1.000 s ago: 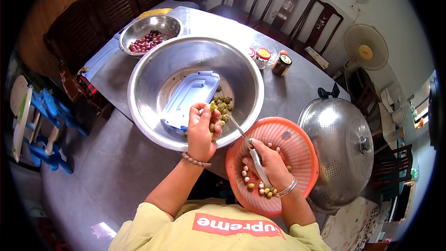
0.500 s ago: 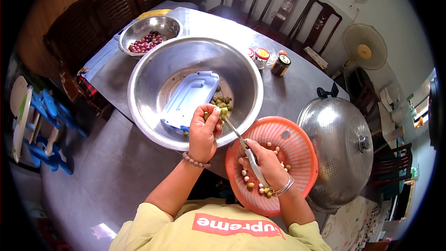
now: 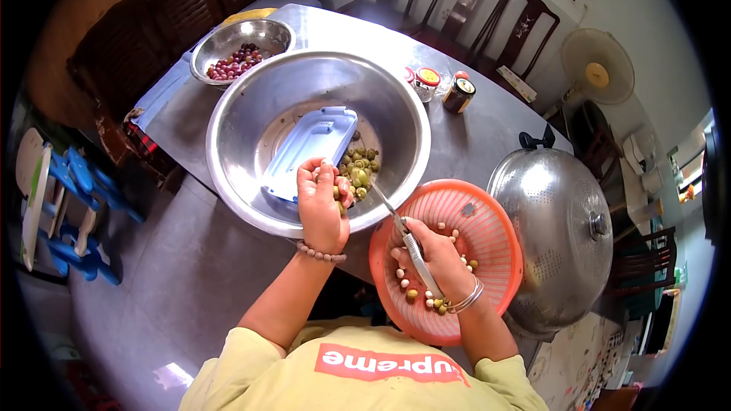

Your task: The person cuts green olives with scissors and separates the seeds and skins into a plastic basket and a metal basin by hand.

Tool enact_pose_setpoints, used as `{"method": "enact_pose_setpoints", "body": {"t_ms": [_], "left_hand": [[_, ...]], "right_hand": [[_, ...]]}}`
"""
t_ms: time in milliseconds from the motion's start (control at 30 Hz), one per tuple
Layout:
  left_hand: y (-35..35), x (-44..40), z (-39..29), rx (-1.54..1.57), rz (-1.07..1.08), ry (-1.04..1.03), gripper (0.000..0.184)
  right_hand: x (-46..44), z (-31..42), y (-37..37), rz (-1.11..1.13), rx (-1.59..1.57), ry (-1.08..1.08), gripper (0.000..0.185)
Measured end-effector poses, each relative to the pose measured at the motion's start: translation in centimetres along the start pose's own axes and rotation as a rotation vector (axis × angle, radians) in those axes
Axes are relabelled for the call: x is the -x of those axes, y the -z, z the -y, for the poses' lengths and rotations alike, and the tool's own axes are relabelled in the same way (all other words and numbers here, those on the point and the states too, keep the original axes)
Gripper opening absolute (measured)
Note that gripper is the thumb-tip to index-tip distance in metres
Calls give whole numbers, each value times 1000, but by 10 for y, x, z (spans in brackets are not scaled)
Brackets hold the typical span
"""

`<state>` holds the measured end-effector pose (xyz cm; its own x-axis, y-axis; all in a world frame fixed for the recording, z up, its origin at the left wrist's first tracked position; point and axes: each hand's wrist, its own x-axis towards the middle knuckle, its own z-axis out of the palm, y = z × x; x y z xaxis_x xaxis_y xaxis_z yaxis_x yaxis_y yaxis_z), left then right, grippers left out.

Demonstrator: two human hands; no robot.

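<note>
My left hand (image 3: 323,205) is over the near side of a large steel basin (image 3: 228,183). Its fingers are curled, and small green fruits (image 3: 336,192) show between them. Several more green fruits and husk-like pieces (image 3: 358,164) lie in the basin beside a pale blue plastic tray (image 3: 314,148). My right hand (image 3: 438,259) grips a long, knife-like metal tool (image 3: 415,251), its slim tip pointing at the fruits by the left hand. Under the right hand sits an orange plastic colander (image 3: 495,259) with white kernels (image 3: 404,283) and a few green-brown fruits (image 3: 412,294).
A smaller steel bowl (image 3: 205,49) of red grapes (image 3: 236,62) stands behind the basin. Lidded jars (image 3: 459,96) are at the back right. A domed steel lid (image 3: 552,236) is right of the colander. Dark wooden chairs (image 3: 466,7) and a fan (image 3: 598,68) stand beyond the grey table (image 3: 487,137).
My left hand has shifted slightly left and away from the tool's tip. The pale green piece pinched at its fingertips is no longer there. My right hand keeps the tool, nearly still.
</note>
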<state>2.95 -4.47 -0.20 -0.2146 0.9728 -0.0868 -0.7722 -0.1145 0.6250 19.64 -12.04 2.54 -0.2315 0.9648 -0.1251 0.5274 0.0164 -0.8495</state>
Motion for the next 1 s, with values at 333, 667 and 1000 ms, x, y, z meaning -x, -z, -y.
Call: {"method": "enact_pose_setpoints", "body": {"t_ms": [333, 667, 1000], "left_hand": [[-1, 10, -10, -593, 579, 169, 11], [-6, 3, -7, -727, 728, 233, 23], [-1, -3, -4, -334, 329, 323, 22]], "right_hand": [[2, 16, 20, -219, -177, -16, 30], [0, -8, 21, -349, -148, 115, 34], [2, -3, 9, -198, -99, 91, 42]]}}
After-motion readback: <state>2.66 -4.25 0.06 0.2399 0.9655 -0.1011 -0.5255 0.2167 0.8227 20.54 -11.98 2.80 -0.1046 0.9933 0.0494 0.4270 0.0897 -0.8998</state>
